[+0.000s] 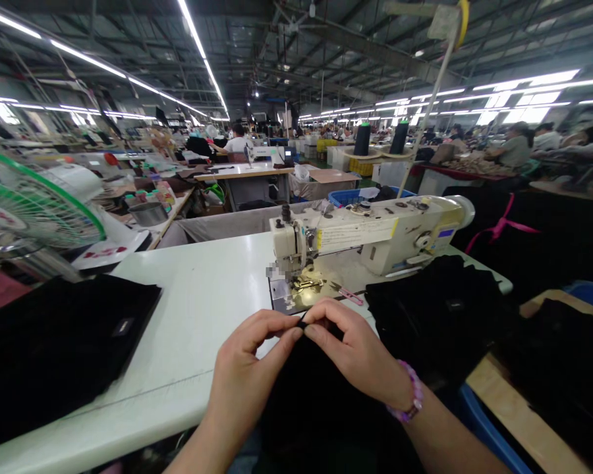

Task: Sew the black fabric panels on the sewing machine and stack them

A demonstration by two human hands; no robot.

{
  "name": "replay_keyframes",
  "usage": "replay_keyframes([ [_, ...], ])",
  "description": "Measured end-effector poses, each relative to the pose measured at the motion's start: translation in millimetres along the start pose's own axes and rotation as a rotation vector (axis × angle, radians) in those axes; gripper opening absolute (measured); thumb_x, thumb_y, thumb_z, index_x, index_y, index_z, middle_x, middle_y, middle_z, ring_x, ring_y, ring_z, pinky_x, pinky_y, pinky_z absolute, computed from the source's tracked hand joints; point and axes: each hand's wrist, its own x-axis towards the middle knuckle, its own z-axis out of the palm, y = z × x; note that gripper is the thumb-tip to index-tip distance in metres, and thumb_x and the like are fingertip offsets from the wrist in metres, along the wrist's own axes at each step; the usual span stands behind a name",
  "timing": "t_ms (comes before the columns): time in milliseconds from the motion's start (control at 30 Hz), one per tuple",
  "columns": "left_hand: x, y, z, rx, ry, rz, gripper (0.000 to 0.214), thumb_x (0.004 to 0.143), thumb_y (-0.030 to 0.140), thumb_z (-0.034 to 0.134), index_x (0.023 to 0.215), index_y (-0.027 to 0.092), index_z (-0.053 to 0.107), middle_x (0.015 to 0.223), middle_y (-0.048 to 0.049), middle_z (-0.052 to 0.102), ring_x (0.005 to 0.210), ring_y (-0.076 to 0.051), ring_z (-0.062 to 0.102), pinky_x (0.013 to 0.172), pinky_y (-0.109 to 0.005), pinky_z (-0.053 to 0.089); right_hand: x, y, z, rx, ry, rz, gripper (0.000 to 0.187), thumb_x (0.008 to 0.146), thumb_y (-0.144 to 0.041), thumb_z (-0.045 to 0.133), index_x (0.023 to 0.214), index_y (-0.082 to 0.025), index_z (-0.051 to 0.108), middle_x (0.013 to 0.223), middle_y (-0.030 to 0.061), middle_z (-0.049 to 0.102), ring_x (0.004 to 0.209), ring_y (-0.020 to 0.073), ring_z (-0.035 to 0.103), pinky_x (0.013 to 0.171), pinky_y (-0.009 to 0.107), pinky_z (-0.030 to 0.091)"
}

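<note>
Between my two hands a piece of black fabric point(331, 401) is pinched at its top edge and hangs down over the table's front. My left hand point(252, 355) grips that edge between thumb and forefinger. Fingertip to fingertip with it, my right hand point(348, 345) pinches the same edge; a beaded bracelet circles that wrist. Just beyond the hands stands a cream sewing machine point(346, 240), its needle area lit. Pink-handled thread snips point(350, 295) lie on the machine bed, right of the presser foot.
Black fabric pieces with small labels lie in a left stack point(79, 336) and a right stack point(439, 309) on the white table point(202, 289). A green-rimmed fan point(44, 197) stands at left. Thread cones point(362, 139) rise behind the machine. Several people sit farther back.
</note>
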Motion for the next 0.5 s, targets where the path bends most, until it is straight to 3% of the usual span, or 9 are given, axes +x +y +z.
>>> replay_keyframes([
  [300, 2.1, -1.2, 2.1, 0.022, 0.010, -0.003, 0.008, 0.081, 0.024, 0.071, 0.075, 0.024, 0.076, 0.077, 0.0008, 0.074, 0.071, -0.013, 0.068, 0.068, -0.021, 0.054, -1.2, 0.9, 3.8, -0.104, 0.004, -0.023, 0.007, 0.096, -0.016, 0.059, 0.091, -0.020, 0.064, 0.087, -0.0007, 0.061, 0.081, 0.0133, 0.057, 0.074, 0.025, 0.045],
  [400, 4.7, -1.0, -2.0, 0.017, -0.027, -0.032, 0.010, 0.081, 0.023, 0.070, 0.072, 0.023, 0.073, 0.075, 0.0012, 0.072, 0.070, -0.012, 0.067, 0.068, -0.021, 0.053, -0.4, 4.2, -3.4, -0.209, -0.029, -0.041, 0.008, 0.095, -0.025, 0.065, 0.089, -0.020, 0.066, 0.083, -0.0006, 0.061, 0.079, 0.0144, 0.058, 0.074, 0.027, 0.046],
  [500, 8.6, 1.4, -15.9, -0.028, -0.031, -0.108, 0.008, 0.081, 0.028, 0.070, 0.075, 0.022, 0.071, 0.077, 0.0013, 0.071, 0.073, -0.013, 0.066, 0.069, -0.020, 0.053, 1.3, 12.8, -19.8, -0.406, -0.021, -0.162, 0.020, 0.088, -0.035, 0.075, 0.079, -0.019, 0.066, 0.094, 0.0036, 0.064, 0.095, 0.0200, 0.058, 0.087, 0.036, 0.046],
])
